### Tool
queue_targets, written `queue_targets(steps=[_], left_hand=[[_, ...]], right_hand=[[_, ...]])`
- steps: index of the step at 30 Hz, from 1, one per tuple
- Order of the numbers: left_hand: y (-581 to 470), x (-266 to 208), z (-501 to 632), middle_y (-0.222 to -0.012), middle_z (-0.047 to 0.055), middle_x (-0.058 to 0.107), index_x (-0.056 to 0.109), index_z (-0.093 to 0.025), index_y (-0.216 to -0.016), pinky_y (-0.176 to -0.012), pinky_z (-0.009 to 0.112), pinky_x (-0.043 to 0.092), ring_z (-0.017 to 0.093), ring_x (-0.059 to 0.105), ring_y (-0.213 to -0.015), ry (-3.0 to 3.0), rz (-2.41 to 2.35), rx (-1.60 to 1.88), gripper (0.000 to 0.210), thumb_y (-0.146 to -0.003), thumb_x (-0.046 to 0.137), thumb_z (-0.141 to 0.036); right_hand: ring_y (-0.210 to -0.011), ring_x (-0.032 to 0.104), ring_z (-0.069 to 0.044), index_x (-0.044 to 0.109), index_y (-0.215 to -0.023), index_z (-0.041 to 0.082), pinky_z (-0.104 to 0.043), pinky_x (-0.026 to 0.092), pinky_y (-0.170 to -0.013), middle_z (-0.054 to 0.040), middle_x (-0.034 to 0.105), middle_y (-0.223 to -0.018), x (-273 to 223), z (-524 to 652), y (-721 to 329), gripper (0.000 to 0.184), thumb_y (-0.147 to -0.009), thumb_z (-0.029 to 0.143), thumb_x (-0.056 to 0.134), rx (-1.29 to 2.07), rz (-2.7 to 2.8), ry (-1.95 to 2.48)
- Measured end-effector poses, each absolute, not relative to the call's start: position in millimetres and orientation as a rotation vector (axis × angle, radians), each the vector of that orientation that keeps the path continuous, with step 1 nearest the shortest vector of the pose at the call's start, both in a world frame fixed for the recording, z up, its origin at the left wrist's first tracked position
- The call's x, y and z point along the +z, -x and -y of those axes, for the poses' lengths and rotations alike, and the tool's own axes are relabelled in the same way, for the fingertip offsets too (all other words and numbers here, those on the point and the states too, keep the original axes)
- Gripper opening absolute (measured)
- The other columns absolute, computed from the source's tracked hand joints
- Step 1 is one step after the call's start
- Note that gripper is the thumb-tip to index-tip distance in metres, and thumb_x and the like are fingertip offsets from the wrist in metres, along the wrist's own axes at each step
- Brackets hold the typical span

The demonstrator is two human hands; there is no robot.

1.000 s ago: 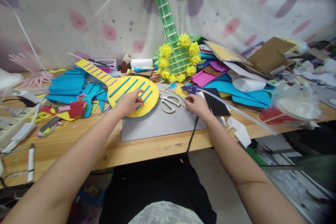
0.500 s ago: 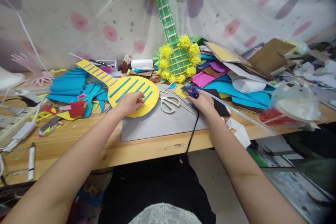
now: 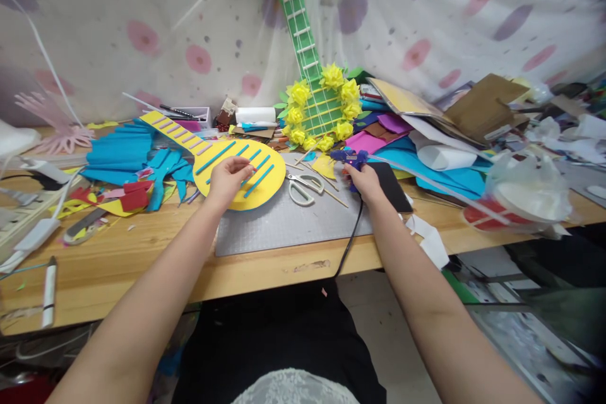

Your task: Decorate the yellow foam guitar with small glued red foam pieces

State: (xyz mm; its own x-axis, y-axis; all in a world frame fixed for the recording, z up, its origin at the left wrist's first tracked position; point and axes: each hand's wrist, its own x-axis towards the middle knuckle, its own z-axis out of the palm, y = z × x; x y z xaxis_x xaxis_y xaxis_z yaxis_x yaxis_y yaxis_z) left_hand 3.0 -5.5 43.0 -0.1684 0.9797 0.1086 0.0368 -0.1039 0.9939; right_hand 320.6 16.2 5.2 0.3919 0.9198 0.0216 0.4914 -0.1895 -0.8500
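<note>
One light wooden desk (image 3: 265,274) is seen, worn at its front edge. On it is laid a grey mat (image 3: 265,233), where scissors (image 3: 298,179) are placed. With curled fingers, the left hand (image 3: 228,178) is held at the body of a yellow guitar (image 3: 274,180), partly over the mat; whether something is pinched cannot be told. By the right hand (image 3: 364,180), a blue glue gun (image 3: 351,156) is gripped. Farther, a pale label (image 3: 497,132), too small to be read, is carried by brown cardboard (image 3: 487,104). Behind the yellow guitar, a tilted green guitar (image 3: 304,50) is backed by a spotted curtain (image 3: 213,19).
</note>
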Motion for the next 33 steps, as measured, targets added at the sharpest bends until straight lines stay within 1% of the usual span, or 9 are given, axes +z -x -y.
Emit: queue_targets(steps=[5, 9, 12, 16, 19, 22, 26, 29, 33], left_hand=[[-9, 45, 7, -0.066, 0.002, 0.065, 0.06, -0.013, -0.07, -0.06, 0.022, 0.046, 0.008, 0.057, -0.056, -1.066, -1.264, 1.424, 0.016, -0.065, 0.071, -0.022], [-17, 47, 8, -0.058, 0.001, 0.062, 0.057, -0.011, -0.063, -0.048, 0.017, 0.04, 0.004, 0.048, -0.045, -1.042, -1.252, 1.348, 0.017, -0.067, 0.07, -0.021], [-28, 52, 8, -0.059, 0.001, 0.062, 0.055, -0.012, -0.065, -0.051, 0.016, 0.042, 0.004, 0.051, -0.047, -0.915, -1.185, 1.313, 0.014, -0.07, 0.068, -0.014], [-40, 57, 8, -0.065, 0.002, 0.063, 0.054, -0.012, -0.068, -0.057, 0.016, 0.047, 0.004, 0.055, -0.053, -0.702, -1.078, 1.269, 0.012, -0.074, 0.062, -0.006], [-42, 57, 9, -0.069, 0.003, 0.064, 0.054, -0.012, -0.067, -0.055, 0.014, 0.047, 0.003, 0.054, -0.053, -0.606, -1.017, 1.243, 0.014, -0.077, 0.056, -0.002], [-40, 54, 10, -0.064, 0.002, 0.062, 0.054, -0.012, -0.067, -0.053, 0.013, 0.047, 0.003, 0.054, -0.052, -0.572, -1.018, 1.219, 0.015, -0.078, 0.055, -0.002], [-36, 52, 9, -0.058, 0.0, 0.058, 0.054, -0.011, -0.067, -0.052, 0.012, 0.046, 0.003, 0.054, -0.051, -0.568, -1.025, 1.228, 0.015, -0.08, 0.054, -0.003], [-36, 53, 9, -0.056, -0.001, 0.057, 0.054, -0.012, -0.067, -0.051, 0.011, 0.046, 0.002, 0.053, -0.05, -0.568, -1.034, 1.231, 0.015, -0.079, 0.055, -0.004], [-36, 54, 9, -0.058, -0.001, 0.057, 0.054, -0.011, -0.067, -0.052, 0.011, 0.046, 0.002, 0.053, -0.051, -0.539, -1.032, 1.225, 0.016, -0.081, 0.052, -0.003]], right_hand=[[-0.047, 0.053, -0.01, 0.063, -0.088, 0.012, -0.02, 0.039, -0.043, -0.0089, 0.068, -0.077, 9, -14, -323, 0.034, -0.075, 0.042, 0.055, 0.642, 1.212, 1.765], [-0.046, 0.052, -0.011, 0.064, -0.078, 0.013, -0.02, 0.038, -0.042, -0.0063, 0.064, -0.062, 22, -12, -324, 0.037, -0.071, 0.049, 0.057, 0.568, 1.309, 1.851], [-0.043, 0.047, -0.009, 0.063, -0.072, 0.013, -0.02, 0.035, -0.04, -0.0043, 0.06, -0.055, 36, -11, -318, 0.036, -0.069, 0.049, 0.059, 0.61, 1.312, 1.811], [-0.043, 0.041, -0.005, 0.059, -0.074, 0.015, -0.019, 0.033, -0.039, -0.0059, 0.065, -0.073, 50, -5, -297, 0.036, -0.066, 0.05, 0.064, 0.932, 1.28, 1.446], [-0.044, 0.041, -0.004, 0.057, -0.074, 0.016, -0.019, 0.031, -0.038, -0.0048, 0.065, -0.075, 55, 3, -277, 0.04, -0.065, 0.054, 0.065, 1.159, 1.369, 1.244], [-0.043, 0.039, -0.004, 0.057, -0.068, 0.016, -0.019, 0.029, -0.038, -0.0021, 0.061, -0.065, 59, 10, -260, 0.043, -0.067, 0.059, 0.063, 1.236, 1.478, 1.18], [-0.04, 0.037, -0.005, 0.056, -0.061, 0.016, -0.019, 0.029, -0.039, 0.0025, 0.048, -0.046, 63, 12, -246, 0.045, -0.07, 0.06, 0.059, 1.213, 1.606, 1.253], [-0.039, 0.037, -0.005, 0.055, -0.06, 0.016, -0.019, 0.029, -0.038, 0.004, 0.043, -0.042, 62, 8, -243, 0.044, -0.073, 0.058, 0.058, 1.199, 1.633, 1.269], [-0.038, 0.037, -0.005, 0.052, -0.059, 0.017, -0.019, 0.029, -0.038, 0.0045, 0.043, -0.042, 60, 4, -243, 0.045, -0.073, 0.059, 0.057, 1.226, 1.629, 1.231]])
